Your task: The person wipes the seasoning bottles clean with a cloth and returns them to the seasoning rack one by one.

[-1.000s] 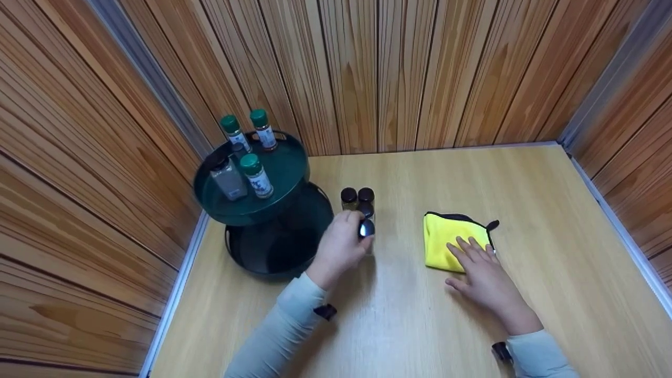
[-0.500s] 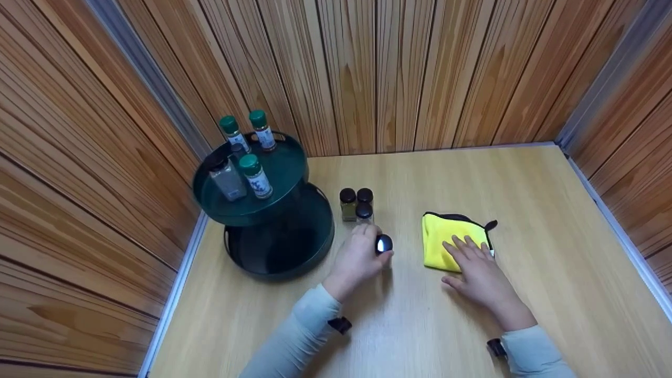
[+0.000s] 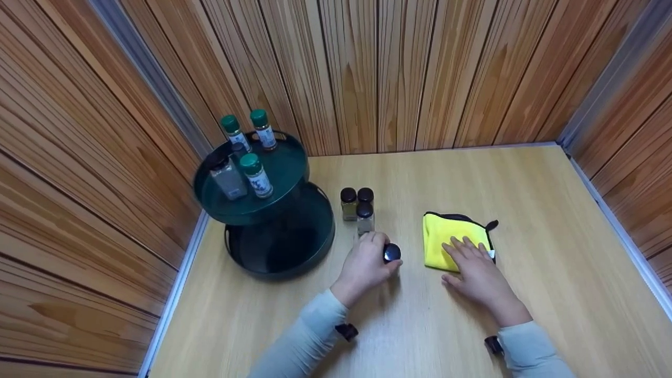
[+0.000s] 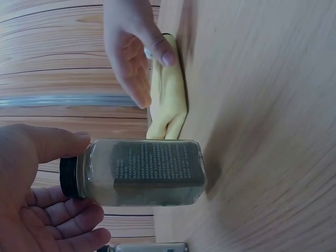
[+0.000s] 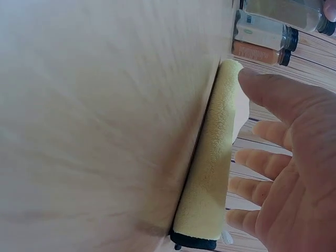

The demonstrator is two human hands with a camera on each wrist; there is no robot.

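My left hand (image 3: 363, 269) grips a clear, square-sided spice jar by its black cap (image 3: 391, 252). In the left wrist view the thumb lies on the cap's edge and the fingers curl on the other side; printed text covers a face of the jar (image 4: 157, 170). Its base is close to the tabletop, and I cannot tell if it touches. My right hand (image 3: 482, 281) spreads its fingers over a folded yellow cloth (image 3: 439, 241) with black trim. In the right wrist view the thumb tip meets the cloth's edge, while the palm holds nothing.
Behind the left hand several black-capped spice jars (image 3: 365, 222) stand close together. On the left is a dark green two-tier round stand (image 3: 247, 215); its upper tray bears green-capped jars (image 3: 259, 181) and a larger dark-capped jar (image 3: 229, 181). Wooden panel walls (image 3: 399, 79) enclose the table.
My left hand has drawn the spice jar away from the black-capped group, toward me and to the right. My right hand has hardly moved over the cloth.
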